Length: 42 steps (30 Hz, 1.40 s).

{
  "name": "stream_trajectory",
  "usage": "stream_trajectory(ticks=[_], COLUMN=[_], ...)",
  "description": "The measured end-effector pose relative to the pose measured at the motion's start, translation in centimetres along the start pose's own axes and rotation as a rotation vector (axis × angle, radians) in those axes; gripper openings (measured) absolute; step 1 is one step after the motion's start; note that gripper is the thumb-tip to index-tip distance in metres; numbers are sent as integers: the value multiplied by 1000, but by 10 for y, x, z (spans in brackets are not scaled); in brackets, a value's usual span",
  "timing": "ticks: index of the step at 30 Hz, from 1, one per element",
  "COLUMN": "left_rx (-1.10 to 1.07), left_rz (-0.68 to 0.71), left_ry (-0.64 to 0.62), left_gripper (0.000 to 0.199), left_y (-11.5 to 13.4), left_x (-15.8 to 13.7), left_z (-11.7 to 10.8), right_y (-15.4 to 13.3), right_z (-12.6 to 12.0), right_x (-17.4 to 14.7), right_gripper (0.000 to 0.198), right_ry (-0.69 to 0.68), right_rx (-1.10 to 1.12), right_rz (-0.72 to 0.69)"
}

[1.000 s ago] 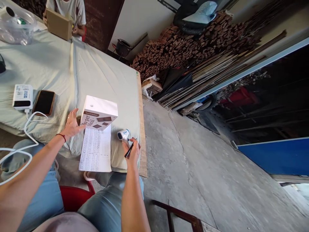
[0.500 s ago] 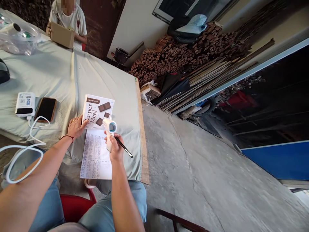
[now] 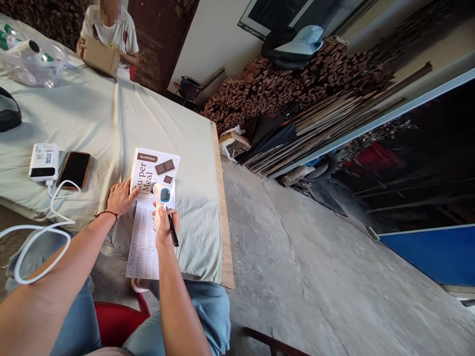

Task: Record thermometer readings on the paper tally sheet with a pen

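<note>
My right hand (image 3: pixel 165 228) is wrapped round the handle of a white infrared thermometer (image 3: pixel 158 190), its small screen facing me. A black pen (image 3: pixel 173 233) is also held in that hand, slanting down to the right. Behind the thermometer lies a white box (image 3: pixel 150 168) printed with chocolate pieces and "NutriMotion"; part of its lower right is hidden. My left hand (image 3: pixel 119 199) lies flat on the cloth, fingers stretched out, its thumb touching the box's lower left edge. Under the box and my right hand is a sheet of paper (image 3: pixel 141 247) covered in writing.
On the clothed table (image 3: pixel 200 198) at left lie a phone (image 3: pixel 75 169) and a white power bank (image 3: pixel 44 162) with a looping white cable (image 3: pixel 44 228). A plastic basin (image 3: pixel 33 69) stands farther back. Across the table, a person holds a cardboard box (image 3: pixel 100 57).
My right hand has shifted left with the thermometer, and the pen now points more steeply down. The whole view has drifted slightly. My left hand stays by the box.
</note>
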<state>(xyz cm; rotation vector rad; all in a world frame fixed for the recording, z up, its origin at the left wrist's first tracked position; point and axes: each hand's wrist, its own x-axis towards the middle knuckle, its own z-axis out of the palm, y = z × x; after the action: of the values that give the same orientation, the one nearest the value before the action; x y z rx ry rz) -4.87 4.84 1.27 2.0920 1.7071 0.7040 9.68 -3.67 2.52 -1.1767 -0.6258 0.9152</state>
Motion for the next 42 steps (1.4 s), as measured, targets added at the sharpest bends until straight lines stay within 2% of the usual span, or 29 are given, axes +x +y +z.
stream_trajectory(ticks=[9,15,27,30,35,37,39,42], left_rx=[24,17,5,6,-17,1,26,29], left_rz=[-2,20,8,39,107,123,124,132], left_ry=[-14,4,-14,3,-14,-24,-39,-59], left_gripper=[57,54,55,65,82,81,74,64], left_y=[1,2,1,-4,-7,-7,-7,-8], left_x=[-2,-2,0,0,-1,0,3,7], left_z=[-5,-5,-5,-4,-1,-2,-2,-4], right_y=[-7,-15,-33,-29,-21,-14,-6,4], right_z=[5,1,-8,-27,-89,-114,-134,-150], right_x=[-2,-6,-14,-11,10,24,36,50], right_gripper=[43,40,42,41,38,36,36,35], right_ry=[6,-53,-83,-69,174,205,223,218], right_rx=[59,66,90,-26,-524,-708,-873,-1007], right_rz=[74,107,41,-62,-387,-392,-339,-335])
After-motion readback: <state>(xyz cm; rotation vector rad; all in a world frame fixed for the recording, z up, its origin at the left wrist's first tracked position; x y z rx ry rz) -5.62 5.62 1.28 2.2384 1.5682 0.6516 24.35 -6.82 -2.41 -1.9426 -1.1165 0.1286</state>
